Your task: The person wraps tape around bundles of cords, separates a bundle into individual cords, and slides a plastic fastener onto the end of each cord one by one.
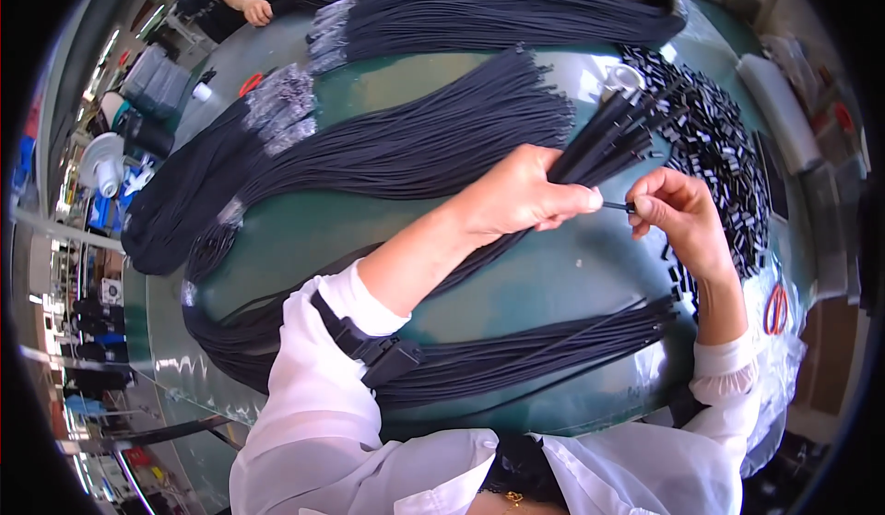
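Observation:
My left hand (pixel 530 188) is wrapped round a bunch of black cords (pixel 604 137), whose ends fan out to the upper right. Between its thumb and finger one cord end sticks out to the right. My right hand (pixel 678 211) pinches a small black sleeve (pixel 631 208) at the tip of that cord. Close beyond my right hand lies a heap of small black sleeves (pixel 719 137), shiny and short. Below my hands, another bundle of black cords (pixel 553 354) stretches across the table, its ends near the heap.
Long bundles of black cords (pixel 415 146) lie across the green table (pixel 369 229), some wrapped in clear plastic (pixel 281 100). A white roll (pixel 624 79) stands by the heap. Red-handled scissors (pixel 775 308) lie at the right. Across the table a co-worker's hand (pixel 257 11) rests near cords.

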Tool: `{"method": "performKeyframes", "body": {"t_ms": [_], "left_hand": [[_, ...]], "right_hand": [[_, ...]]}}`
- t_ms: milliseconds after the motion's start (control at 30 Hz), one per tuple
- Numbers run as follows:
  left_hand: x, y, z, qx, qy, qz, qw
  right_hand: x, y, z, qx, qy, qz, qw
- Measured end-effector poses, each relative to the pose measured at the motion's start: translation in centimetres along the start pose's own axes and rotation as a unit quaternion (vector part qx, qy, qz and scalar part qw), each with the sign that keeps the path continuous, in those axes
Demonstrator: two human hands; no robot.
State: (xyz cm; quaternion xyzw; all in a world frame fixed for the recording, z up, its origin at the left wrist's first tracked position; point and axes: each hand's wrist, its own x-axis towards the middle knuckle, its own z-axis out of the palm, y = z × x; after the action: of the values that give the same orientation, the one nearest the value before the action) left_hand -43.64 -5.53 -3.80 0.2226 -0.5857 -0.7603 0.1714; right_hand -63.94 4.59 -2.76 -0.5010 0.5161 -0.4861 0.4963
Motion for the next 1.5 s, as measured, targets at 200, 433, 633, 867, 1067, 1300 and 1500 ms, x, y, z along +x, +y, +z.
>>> {"method": "performKeyframes", "body": {"t_ms": [200,433,633,867,1067,1300,1500], "left_hand": [[0.2,-0.3,1.7,-0.018,-0.051,-0.014,0.998],[-0.7,1.4,1.5,0.007,-0.035,-0.003,0.999],[-0.3,1.5,-0.5,0.133,-0.022,-0.03,0.99],[1.0,0.6,-1.9,0.104,0.092,0.038,0.99],[0.7,1.0,-1.4,0.108,0.098,0.012,0.989],[0.7,0.7,-1.4,0.095,0.157,0.005,0.983],[0.5,0.9,-1.1,0.092,0.148,0.014,0.985]], "right_hand": [[-0.7,0.4,1.0,-0.002,-0.002,-0.01,1.0],[-0.5,-0.2,4.0,0.152,0.044,0.1,0.982],[-0.2,0.2,0.7,0.099,0.005,0.046,0.994],[1.1,0.6,-3.6,-0.414,0.07,-0.018,0.907],[5.9,3.1,-6.0,-0.632,0.068,-0.168,0.754],[5.1,0.4,-3.4,-0.247,0.026,0.045,0.968],[2.0,-0.5,-0.8,-0.049,0.074,-0.038,0.995]]}}
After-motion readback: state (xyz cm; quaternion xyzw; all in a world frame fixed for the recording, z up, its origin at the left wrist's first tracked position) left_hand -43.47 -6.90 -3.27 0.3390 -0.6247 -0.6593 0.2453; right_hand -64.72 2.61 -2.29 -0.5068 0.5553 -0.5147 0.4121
